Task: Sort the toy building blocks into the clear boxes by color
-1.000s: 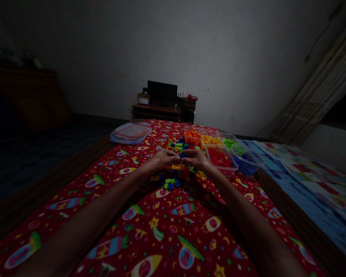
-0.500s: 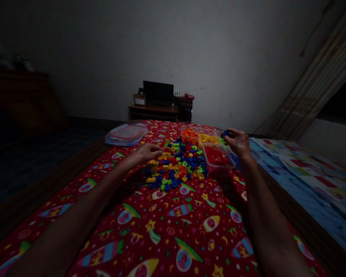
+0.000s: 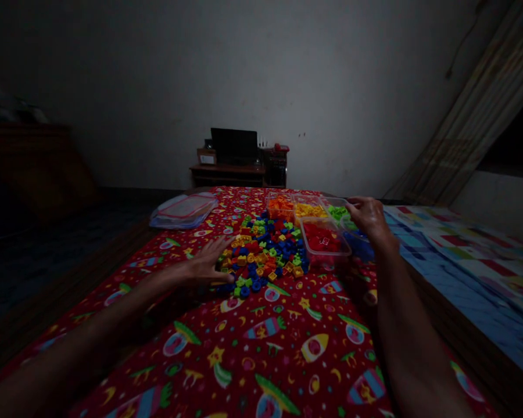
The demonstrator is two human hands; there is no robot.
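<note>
A loose pile of small plastic building blocks [image 3: 265, 249] in blue, green, yellow, orange and red lies on the red patterned cloth [image 3: 283, 325]. My left hand [image 3: 209, 261] is open at the pile's left edge, fingers spread and thumb low beside the nearest blocks. Over the container of blue blocks [image 3: 358, 247] hangs my right hand [image 3: 369, 216], its thumb and fingers slightly apart with no block visible between them. Clear containers with red [image 3: 320, 235], yellow [image 3: 310, 211], orange [image 3: 281, 207] and green blocks [image 3: 337, 212] stand grouped beside the pile.
Stacked clear lids [image 3: 183, 210] lie at the cloth's far left. A bed or mat with a checked cover [image 3: 470, 244] is on the right. Against the back wall stands a low desk with a dark monitor [image 3: 234, 146]. A wooden cabinet [image 3: 30, 168] is at the left.
My left hand has moved nearer to me along the pile and spread its fingers. The blue block has left my right hand, which has shifted slightly over the blue container. The view has tilted a little.
</note>
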